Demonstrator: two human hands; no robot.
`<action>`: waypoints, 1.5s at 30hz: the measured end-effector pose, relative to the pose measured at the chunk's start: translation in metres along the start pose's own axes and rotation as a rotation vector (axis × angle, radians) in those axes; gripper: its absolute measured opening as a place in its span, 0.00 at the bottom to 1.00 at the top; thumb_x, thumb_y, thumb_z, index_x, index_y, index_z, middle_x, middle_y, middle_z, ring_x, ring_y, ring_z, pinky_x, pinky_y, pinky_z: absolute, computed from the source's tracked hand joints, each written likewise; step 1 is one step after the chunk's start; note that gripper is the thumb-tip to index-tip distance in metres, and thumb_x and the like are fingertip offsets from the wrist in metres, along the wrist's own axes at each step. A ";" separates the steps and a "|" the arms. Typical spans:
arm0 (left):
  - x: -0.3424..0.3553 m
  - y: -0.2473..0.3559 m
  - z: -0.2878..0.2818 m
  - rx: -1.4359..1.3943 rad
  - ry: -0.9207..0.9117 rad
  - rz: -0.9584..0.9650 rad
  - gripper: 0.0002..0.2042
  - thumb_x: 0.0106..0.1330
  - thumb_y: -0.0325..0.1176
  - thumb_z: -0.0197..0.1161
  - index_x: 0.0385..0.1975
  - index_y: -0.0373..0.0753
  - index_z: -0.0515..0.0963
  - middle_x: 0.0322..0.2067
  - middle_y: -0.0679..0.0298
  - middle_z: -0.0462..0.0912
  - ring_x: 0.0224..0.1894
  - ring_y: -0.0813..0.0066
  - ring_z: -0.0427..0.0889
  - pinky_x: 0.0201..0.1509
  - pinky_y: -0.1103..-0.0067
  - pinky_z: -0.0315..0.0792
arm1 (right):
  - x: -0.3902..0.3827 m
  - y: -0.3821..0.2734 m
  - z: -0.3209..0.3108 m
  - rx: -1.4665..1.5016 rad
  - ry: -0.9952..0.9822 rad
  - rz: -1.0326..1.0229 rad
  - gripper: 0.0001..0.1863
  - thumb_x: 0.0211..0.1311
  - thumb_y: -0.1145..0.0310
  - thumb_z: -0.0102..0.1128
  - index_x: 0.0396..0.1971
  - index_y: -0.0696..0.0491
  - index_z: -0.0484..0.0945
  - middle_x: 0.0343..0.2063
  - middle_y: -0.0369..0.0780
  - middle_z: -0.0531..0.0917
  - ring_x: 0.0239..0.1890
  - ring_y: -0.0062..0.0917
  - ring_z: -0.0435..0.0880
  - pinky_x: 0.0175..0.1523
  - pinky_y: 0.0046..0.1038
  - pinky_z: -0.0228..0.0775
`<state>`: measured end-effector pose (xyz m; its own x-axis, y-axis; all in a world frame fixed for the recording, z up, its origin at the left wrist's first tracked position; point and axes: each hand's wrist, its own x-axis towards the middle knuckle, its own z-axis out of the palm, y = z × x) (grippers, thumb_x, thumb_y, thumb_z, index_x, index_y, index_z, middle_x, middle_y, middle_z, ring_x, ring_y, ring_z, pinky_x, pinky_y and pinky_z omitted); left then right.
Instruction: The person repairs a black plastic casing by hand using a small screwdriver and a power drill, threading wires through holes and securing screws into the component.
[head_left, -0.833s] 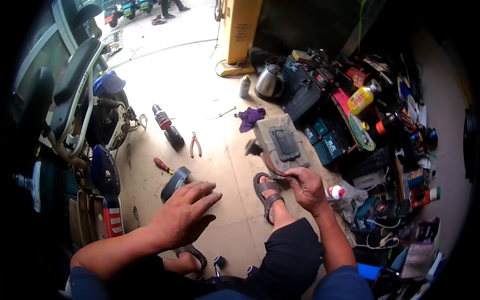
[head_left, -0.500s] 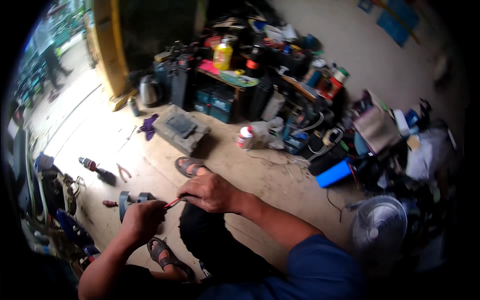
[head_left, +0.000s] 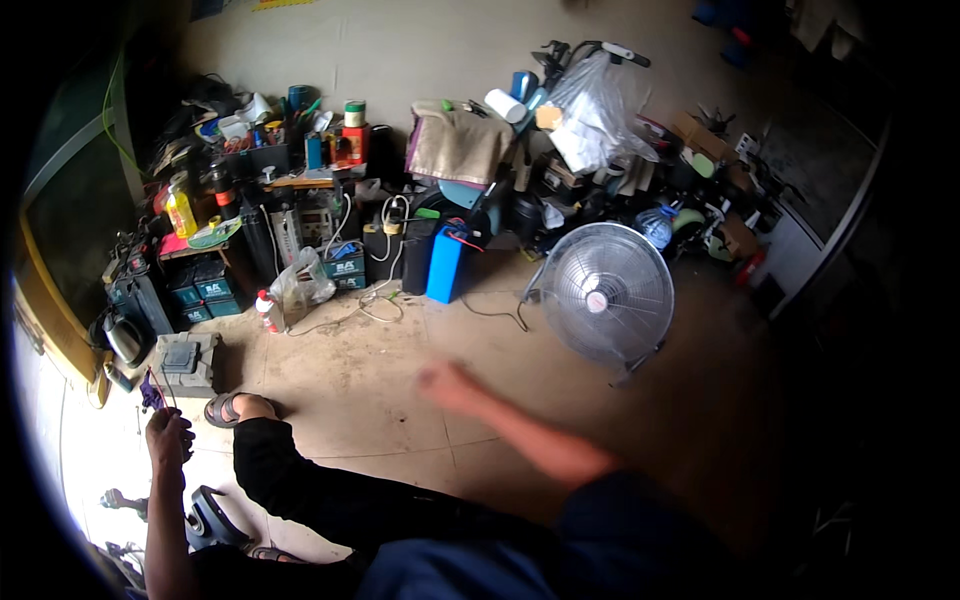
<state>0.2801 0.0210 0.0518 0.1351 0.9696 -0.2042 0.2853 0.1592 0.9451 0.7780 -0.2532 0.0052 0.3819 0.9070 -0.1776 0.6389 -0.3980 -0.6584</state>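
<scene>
My left hand (head_left: 170,436) is closed at the lower left, with thin reddish and dark wires (head_left: 171,387) sticking up from its fingers. Beyond those wires are a scrap of purple cloth (head_left: 152,392) and a grey toolbox (head_left: 190,363) on the floor. My right hand (head_left: 447,386) is stretched out over the floor at the middle, smeared by motion, so its fingers do not show clearly. Nothing can be made out in it. Below my left hand, beside the forearm, lies a dark curved part (head_left: 212,518).
A round floor fan (head_left: 605,295) stands at the right. Along the wall are a blue block-shaped pack (head_left: 442,262) with a cord, a clear plastic bag (head_left: 303,282), a white bottle with a red cap (head_left: 268,314), a kettle (head_left: 122,338) and heaped clutter.
The view has swung right. My hands, earlier together at the red wire, are now far apart: the left still holds it, while the right has moved away to the right.
</scene>
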 end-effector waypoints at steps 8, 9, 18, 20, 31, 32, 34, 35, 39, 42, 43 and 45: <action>-0.014 0.003 -0.045 -0.135 0.085 0.128 0.04 0.63 0.24 0.53 0.35 0.38 0.74 0.23 0.63 0.77 0.15 0.78 0.71 0.14 0.78 0.63 | -0.079 0.228 -0.391 -0.077 1.305 0.534 0.36 0.60 0.63 0.63 0.68 0.60 0.68 0.63 0.59 0.78 0.65 0.53 0.78 0.70 0.44 0.70; 0.008 -0.012 -0.020 -0.196 0.050 0.122 0.04 0.61 0.25 0.52 0.33 0.39 0.73 0.21 0.66 0.74 0.13 0.80 0.67 0.13 0.79 0.60 | -0.138 0.264 -0.457 -0.331 1.538 0.596 0.27 0.60 0.67 0.64 0.60 0.59 0.73 0.49 0.55 0.83 0.50 0.49 0.84 0.53 0.43 0.77; -0.022 -0.002 -0.041 -0.127 0.188 -0.091 0.10 0.71 0.40 0.61 0.40 0.40 0.81 0.20 0.68 0.74 0.07 0.83 0.60 0.09 0.79 0.53 | -0.128 0.236 -0.462 -0.257 1.505 0.829 0.19 0.60 0.71 0.64 0.52 0.57 0.78 0.38 0.51 0.88 0.36 0.46 0.90 0.40 0.43 0.83; -0.001 -0.037 -0.056 -0.153 0.118 -0.083 0.11 0.70 0.39 0.63 0.44 0.39 0.82 0.25 0.64 0.77 0.09 0.78 0.65 0.10 0.76 0.56 | -0.116 0.224 -0.464 -0.310 1.489 0.742 0.20 0.60 0.70 0.64 0.52 0.57 0.78 0.39 0.51 0.88 0.37 0.46 0.90 0.40 0.43 0.83; -0.040 0.008 -0.044 -0.140 0.247 -0.086 0.05 0.57 0.28 0.66 0.32 0.34 0.83 0.21 0.64 0.76 0.20 0.73 0.71 0.21 0.70 0.62 | 0.099 0.099 -0.305 -0.048 1.099 0.468 0.21 0.59 0.69 0.64 0.53 0.57 0.78 0.42 0.52 0.87 0.40 0.47 0.89 0.44 0.43 0.82; -0.048 0.017 -0.035 -0.154 0.290 -0.083 0.02 0.57 0.27 0.65 0.28 0.36 0.81 0.19 0.67 0.71 0.19 0.76 0.68 0.20 0.69 0.59 | 0.121 0.084 -0.310 -0.053 1.076 0.458 0.21 0.59 0.69 0.64 0.53 0.57 0.78 0.42 0.52 0.87 0.41 0.47 0.89 0.44 0.43 0.82; -0.064 0.031 -0.034 -0.198 0.263 -0.103 0.01 0.57 0.26 0.65 0.26 0.38 0.79 0.18 0.69 0.68 0.17 0.77 0.63 0.21 0.68 0.56 | 0.138 0.070 -0.293 -0.043 1.031 0.473 0.22 0.59 0.69 0.64 0.54 0.57 0.78 0.42 0.52 0.87 0.41 0.48 0.88 0.44 0.44 0.82; -0.059 0.026 -0.034 -0.212 0.257 -0.105 0.01 0.57 0.26 0.65 0.26 0.38 0.79 0.18 0.70 0.66 0.17 0.78 0.61 0.21 0.68 0.55 | 0.146 0.063 -0.287 -0.037 1.006 0.470 0.22 0.59 0.69 0.64 0.54 0.57 0.78 0.43 0.52 0.87 0.42 0.48 0.88 0.45 0.44 0.82; -0.062 0.028 -0.035 -0.255 0.281 -0.112 0.02 0.57 0.25 0.65 0.25 0.39 0.79 0.17 0.71 0.63 0.17 0.79 0.58 0.22 0.68 0.54 | 0.161 0.049 -0.266 -0.020 0.964 0.489 0.22 0.59 0.69 0.64 0.54 0.57 0.77 0.44 0.53 0.86 0.43 0.48 0.88 0.46 0.44 0.82; -0.048 0.014 -0.044 -0.238 0.286 -0.134 0.03 0.61 0.25 0.64 0.32 0.37 0.83 0.18 0.69 0.70 0.16 0.78 0.61 0.21 0.65 0.56 | 0.170 0.038 -0.257 -0.017 0.941 0.491 0.23 0.59 0.68 0.64 0.55 0.57 0.77 0.44 0.53 0.86 0.44 0.49 0.88 0.47 0.44 0.81; -0.044 0.006 -0.046 -0.245 0.282 -0.110 0.05 0.62 0.26 0.63 0.35 0.37 0.84 0.19 0.68 0.72 0.16 0.78 0.62 0.21 0.64 0.58 | 0.172 0.035 -0.256 -0.014 0.935 0.486 0.23 0.59 0.68 0.64 0.55 0.58 0.77 0.45 0.53 0.86 0.44 0.49 0.87 0.47 0.44 0.81; -0.040 0.000 -0.048 -0.235 0.272 -0.096 0.09 0.65 0.27 0.61 0.41 0.36 0.85 0.21 0.65 0.77 0.17 0.76 0.65 0.22 0.64 0.61 | 0.172 0.032 -0.254 -0.012 0.936 0.493 0.23 0.59 0.68 0.64 0.55 0.58 0.77 0.45 0.53 0.86 0.45 0.49 0.87 0.48 0.44 0.81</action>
<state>0.2290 -0.0089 0.0723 -0.1477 0.9570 -0.2496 0.0548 0.2599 0.9641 1.0343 -0.1450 0.1391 0.9601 0.1791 0.2146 0.2776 -0.6995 -0.6585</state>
